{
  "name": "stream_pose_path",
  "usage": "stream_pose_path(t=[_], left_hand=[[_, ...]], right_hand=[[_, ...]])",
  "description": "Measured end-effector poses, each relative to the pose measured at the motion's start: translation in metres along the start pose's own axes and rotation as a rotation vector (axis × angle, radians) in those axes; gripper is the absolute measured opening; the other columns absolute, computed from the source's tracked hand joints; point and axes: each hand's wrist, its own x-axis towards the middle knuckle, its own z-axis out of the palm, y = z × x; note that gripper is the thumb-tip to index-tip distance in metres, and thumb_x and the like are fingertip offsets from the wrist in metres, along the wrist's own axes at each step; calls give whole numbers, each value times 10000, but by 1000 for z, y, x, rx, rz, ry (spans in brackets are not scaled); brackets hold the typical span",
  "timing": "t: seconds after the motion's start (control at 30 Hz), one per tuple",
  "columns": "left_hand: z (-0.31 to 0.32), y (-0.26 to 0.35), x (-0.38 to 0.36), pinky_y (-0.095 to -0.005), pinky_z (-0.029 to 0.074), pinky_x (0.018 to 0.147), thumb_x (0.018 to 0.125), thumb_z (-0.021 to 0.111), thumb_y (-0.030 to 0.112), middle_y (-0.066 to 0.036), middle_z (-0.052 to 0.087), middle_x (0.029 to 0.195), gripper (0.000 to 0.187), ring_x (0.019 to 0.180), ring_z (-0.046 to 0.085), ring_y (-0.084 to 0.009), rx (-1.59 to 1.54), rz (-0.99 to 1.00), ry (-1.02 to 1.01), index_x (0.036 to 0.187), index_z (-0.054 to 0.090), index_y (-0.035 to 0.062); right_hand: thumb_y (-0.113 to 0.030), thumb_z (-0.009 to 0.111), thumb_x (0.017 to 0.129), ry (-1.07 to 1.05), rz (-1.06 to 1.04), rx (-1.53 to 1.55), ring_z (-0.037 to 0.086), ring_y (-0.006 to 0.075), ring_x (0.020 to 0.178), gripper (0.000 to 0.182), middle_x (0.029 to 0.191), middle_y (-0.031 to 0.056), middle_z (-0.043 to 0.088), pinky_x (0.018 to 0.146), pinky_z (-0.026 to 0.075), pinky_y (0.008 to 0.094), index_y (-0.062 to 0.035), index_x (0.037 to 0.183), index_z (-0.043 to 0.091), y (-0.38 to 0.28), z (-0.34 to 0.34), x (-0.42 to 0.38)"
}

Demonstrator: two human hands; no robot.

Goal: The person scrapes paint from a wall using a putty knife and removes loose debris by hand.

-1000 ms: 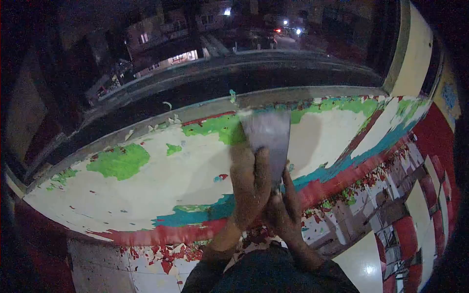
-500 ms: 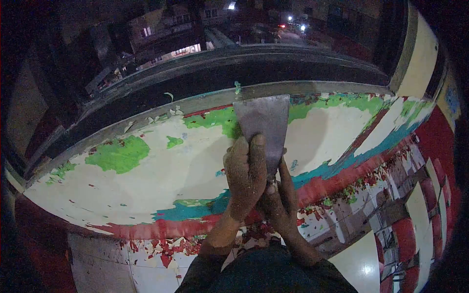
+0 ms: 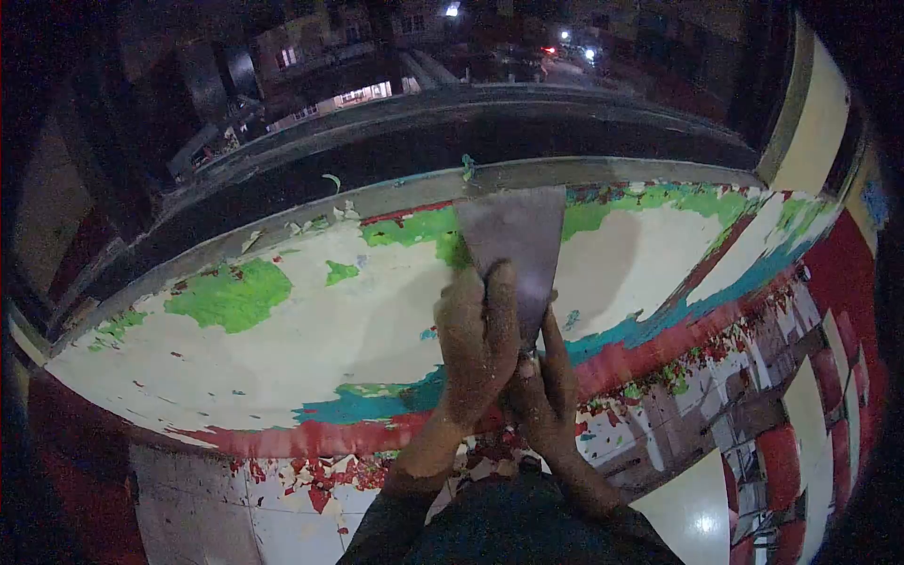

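Note:
A wide metal paint scraper [image 3: 518, 226] lies over a windowsill [image 3: 330, 301] of patchy white, green, teal and red paint. Its broad blade points away from me, its edge close to the grey strip along the window frame. My left hand [image 3: 473, 330] is closed against the blade's left side, fingers pressed on the metal. Lower down, my right hand [image 3: 546, 395] is wrapped round the handle, which it mostly hides, with one finger stretched along the blade's right edge. Curled paint flakes [image 3: 347, 209] cling beside the grey strip.
The dark window frame [image 3: 452, 127] runs along the far side, with lit buildings outside. Below the sill's red front edge [image 3: 330, 438], paint chips [image 3: 320, 497] litter the tiled floor [image 3: 292, 527]. Red-and-white chairs [image 3: 780, 461] and a white tabletop [image 3: 692, 504] stand at the lower right.
The whole view has shifted slightly to the right. Both hands keep their grip on the scraper, and the blade stays at nearly the same spot on the sill.

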Motion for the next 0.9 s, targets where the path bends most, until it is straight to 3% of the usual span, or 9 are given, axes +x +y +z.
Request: stream_pose_path(t=[0.2,0.3,0.5,0.6,0.7,0.8,0.9], left_hand=[[5,-9,-10,-315,500,519,896,440,255,-134,593,711,315,600,624,-223,-85,46,34,856,504,-51],[-4,18,2,-313,505,531,895,443,251,-133,596,724,307,641,629,-216,-294,-115,-47,838,502,-45],[-7,2,-8,-301,435,464,892,453,253,-119,555,648,310,524,539,-171,66,39,22,737,481,-14],[-7,8,-6,-334,382,447,881,464,251,-133,505,596,320,473,480,-192,-30,16,65,700,461,-13],[-5,6,-7,-333,392,455,880,464,255,-137,501,594,332,488,493,-197,71,97,81,692,455,-19],[-12,33,6,-443,379,559,863,474,186,-199,524,677,231,626,520,-375,-91,-74,22,741,495,-8],[-8,19,0,-442,396,569,868,467,191,-197,542,699,230,629,537,-372,-153,-99,18,761,506,-9]], right_hand=[[-245,374,913,15,-55,-110,440,91,620,560,827,60,509,519,371,230,3,1357,141,1,-3,-2],[-234,375,912,1,-1,-2,414,77,568,564,735,18,491,487,346,223,-7,1363,123,-8,2,-6],[-226,368,913,-1,58,45,401,64,546,559,716,10,481,473,340,207,-26,1370,115,-17,9,-7],[-231,370,912,-9,34,5,396,59,558,564,720,4,465,477,339,204,-27,1371,112,-20,9,-11],[-226,366,913,-5,44,64,391,57,571,560,737,7,464,487,342,199,-26,1370,113,-17,9,-8],[-215,358,916,-11,48,118,389,56,573,549,753,15,475,491,342,197,-21,1369,115,-25,13,-3],[-212,355,919,-26,80,93,387,54,569,547,746,13,475,487,335,196,-15,1367,112,-28,9,-12]])
